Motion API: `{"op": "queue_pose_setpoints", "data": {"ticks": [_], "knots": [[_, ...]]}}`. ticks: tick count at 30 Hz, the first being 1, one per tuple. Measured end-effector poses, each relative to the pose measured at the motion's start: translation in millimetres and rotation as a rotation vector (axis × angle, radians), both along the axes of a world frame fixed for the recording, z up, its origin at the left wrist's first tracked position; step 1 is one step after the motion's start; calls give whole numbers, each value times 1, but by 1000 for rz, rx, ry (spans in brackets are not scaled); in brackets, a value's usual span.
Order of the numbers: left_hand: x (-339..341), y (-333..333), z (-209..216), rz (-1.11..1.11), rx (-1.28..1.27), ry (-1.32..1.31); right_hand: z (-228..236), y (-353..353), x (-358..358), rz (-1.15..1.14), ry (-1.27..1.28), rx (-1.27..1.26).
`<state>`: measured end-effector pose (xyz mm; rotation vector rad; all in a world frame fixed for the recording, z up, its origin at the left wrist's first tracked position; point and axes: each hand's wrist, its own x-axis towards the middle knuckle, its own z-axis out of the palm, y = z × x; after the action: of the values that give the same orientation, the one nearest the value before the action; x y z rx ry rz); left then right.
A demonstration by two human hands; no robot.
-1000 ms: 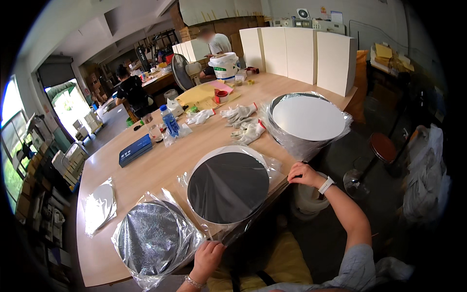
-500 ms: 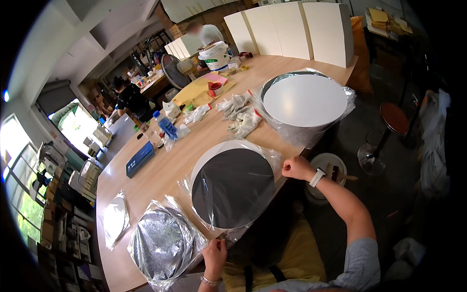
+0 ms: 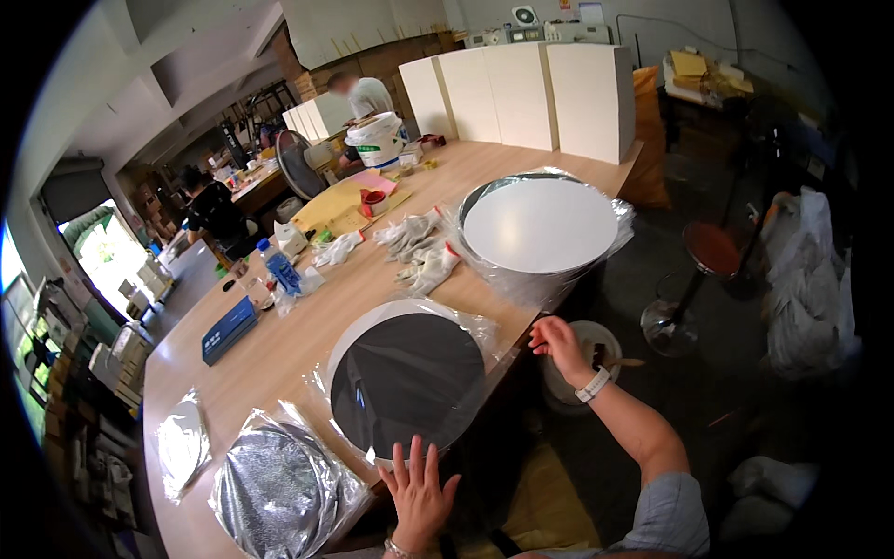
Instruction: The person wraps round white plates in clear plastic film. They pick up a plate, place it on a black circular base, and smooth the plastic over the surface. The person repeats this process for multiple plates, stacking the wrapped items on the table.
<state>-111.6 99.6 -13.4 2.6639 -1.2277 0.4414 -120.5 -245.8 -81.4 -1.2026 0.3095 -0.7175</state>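
A round dark grey disc over a white one lies in clear plastic film at the table's near edge. My left hand has its fingers spread, palm down, at the near rim of this wrapped disc, its fingertips over the film. Off the disc's right side, beyond the table edge, my right hand hangs in the air with loosely bent fingers; nothing shows in it. A silvery foil-like disc in crumpled film sits to the left. Farther right lies a large white disc with a silver rim and film.
On the table are a small wrapped disc, a blue box, a bottle, gloves, red tape and a white bucket. White panels stand behind. A stool stands right; two people work farther back.
My left hand has opened from a closed grip at the film's edge and spread over the near rim. The right hand has loosened and moved off the film. The view has shifted.
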Motion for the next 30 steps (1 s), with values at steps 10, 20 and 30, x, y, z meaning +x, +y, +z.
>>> {"op": "queue_pose_setpoints", "data": {"ticks": [10, 20, 30], "knots": [[4, 122, 0, -31, -538, 60, 102, -106, -7, 16, -165, 455], [18, 298, 5, 414, -163, 246, 107, -88, -60, -265, -55, -166], [-25, 273, -25, 197, -48, 63, 147, 166, -78, 361, -7, 17]]}}
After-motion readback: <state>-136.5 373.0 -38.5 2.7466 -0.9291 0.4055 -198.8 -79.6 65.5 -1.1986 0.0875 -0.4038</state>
